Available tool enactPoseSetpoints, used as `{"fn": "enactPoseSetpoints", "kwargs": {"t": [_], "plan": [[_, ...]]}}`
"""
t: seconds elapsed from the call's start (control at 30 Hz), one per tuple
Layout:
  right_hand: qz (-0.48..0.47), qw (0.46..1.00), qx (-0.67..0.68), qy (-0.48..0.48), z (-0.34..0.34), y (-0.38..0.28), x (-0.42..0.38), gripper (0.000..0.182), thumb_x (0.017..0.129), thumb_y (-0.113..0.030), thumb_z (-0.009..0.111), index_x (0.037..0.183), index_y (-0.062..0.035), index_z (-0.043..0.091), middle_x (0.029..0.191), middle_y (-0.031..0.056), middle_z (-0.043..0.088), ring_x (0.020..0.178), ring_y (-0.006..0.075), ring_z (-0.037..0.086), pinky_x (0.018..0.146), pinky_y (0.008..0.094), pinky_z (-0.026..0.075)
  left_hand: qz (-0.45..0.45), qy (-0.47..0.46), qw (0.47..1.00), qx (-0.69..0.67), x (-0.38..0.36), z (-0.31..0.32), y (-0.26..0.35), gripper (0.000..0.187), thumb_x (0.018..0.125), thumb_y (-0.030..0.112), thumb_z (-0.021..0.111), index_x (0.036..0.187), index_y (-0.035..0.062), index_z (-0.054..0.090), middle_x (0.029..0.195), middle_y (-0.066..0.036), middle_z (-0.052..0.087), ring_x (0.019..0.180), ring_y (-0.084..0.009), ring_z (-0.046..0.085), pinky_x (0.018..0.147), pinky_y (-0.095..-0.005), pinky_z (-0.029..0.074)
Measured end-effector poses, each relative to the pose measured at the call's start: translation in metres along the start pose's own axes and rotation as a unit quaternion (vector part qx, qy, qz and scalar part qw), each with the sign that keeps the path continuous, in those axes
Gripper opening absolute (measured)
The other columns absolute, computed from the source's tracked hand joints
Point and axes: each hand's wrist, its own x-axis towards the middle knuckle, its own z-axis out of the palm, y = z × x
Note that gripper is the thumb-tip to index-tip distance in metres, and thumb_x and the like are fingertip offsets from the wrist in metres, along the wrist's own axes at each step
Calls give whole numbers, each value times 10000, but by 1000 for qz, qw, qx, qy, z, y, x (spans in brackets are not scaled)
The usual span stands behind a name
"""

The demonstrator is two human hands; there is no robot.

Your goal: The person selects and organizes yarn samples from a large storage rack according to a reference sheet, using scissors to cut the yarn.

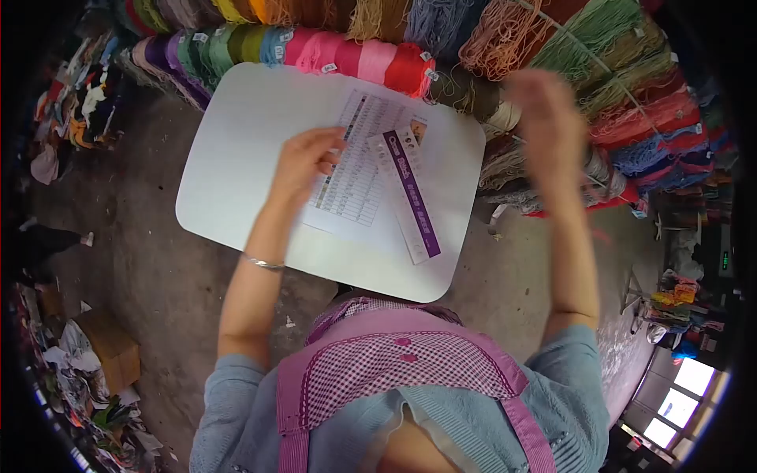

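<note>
My left hand [310,162] hovers at the left edge of a printed chart sheet [351,193], its fingers half curled and apart, with nothing seen between them. A silver bracelet [263,262] circles that wrist. My right hand [550,106] is raised beyond the right side of the white table [229,158], in front of hanging thread skeins, and smeared by motion; I cannot tell what it holds. Across the sheet's right part lies a long white card with a purple band [412,197] lettered "Cross Stitch". A small picture [418,128] shows at the sheet's upper right.
Bundled thread skeins [347,55] in many colours line the far table edge, with tags on several. More skeins [587,47] hang over a metal rod at the upper right. A cardboard box [108,351] stands on the floor at left, beside heaped scraps.
</note>
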Motion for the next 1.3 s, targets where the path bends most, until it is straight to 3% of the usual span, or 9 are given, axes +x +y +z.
{"fn": "enactPoseSetpoints", "kwargs": {"t": [0.07,0.13,0.23,0.33,0.43,0.67,0.73,0.93,1.3], "plan": [[33,980,167,-105,84,17,-23,183,864,-30,476,1033,-57,543,872,129,620,797,204,627,705,335,481,-58,-5,995,-84,7,25,-12,225,862,140,585,1003,-30,630,848,-116,665,568,-78,527,480,-183,415],[198,912,321,-160,147,28,-40,146,860,-60,519,998,-43,567,768,108,620,720,192,612,675,331,474,-99,18,989,-105,10,40,-21,239,870,130,569,1016,-52,622,844,-132,664,546,-72,522,441,-179,404],[284,875,339,-195,188,44,-53,108,835,-72,583,928,-19,599,769,50,619,637,114,566,564,266,457,-139,50,980,-136,6,51,-24,275,876,108,548,1054,-99,582,859,-164,661,528,-69,518,398,-172,386],[226,943,210,-121,199,42,-57,96,797,-89,620,850,-9,618,729,66,625,635,131,571,568,281,454,-131,48,979,-149,5,55,-27,243,866,135,568,1013,-60,573,843,-139,660,521,-68,512,416,-179,392],[164,965,187,-89,199,37,-60,131,761,-130,645,853,-36,636,710,112,617,672,228,595,608,325,467,-129,68,977,-153,4,59,-28,259,873,122,555,1049,-67,566,825,-118,653,516,-68,505,404,-175,373],[57,992,77,-81,186,18,-68,154,733,-145,660,855,-52,645,713,81,573,692,265,581,624,369,465,-66,63,989,-119,1,64,-27,269,875,98,559,1084,-70,579,747,-52,616,499,-61,478,411,-182,324],[146,972,134,-126,179,14,-67,225,714,-105,685,918,-22,640,861,78,616,708,181,610,664,295,490,-52,63,991,-102,-2,61,-25,261,875,101,564,1075,-64,593,740,-47,612,498,-57,474,421,-184,323],[287,907,283,-122,176,20,-69,297,717,-130,693,976,5,641,822,45,628,757,90,590,700,230,473,58,54,995,54,10,57,-30,224,881,108,565,1019,-51,642,814,-69,646,594,-83,554,508,-183,414],[303,894,310,-116,178,16,-68,346,676,-149,696,965,22,611,783,83,630,722,136,614,674,252,490,-47,17,999,-21,20,43,-32,243,871,114,566,974,-101,610,893,-152,655,751,-172,653,669,-250,556]]}}
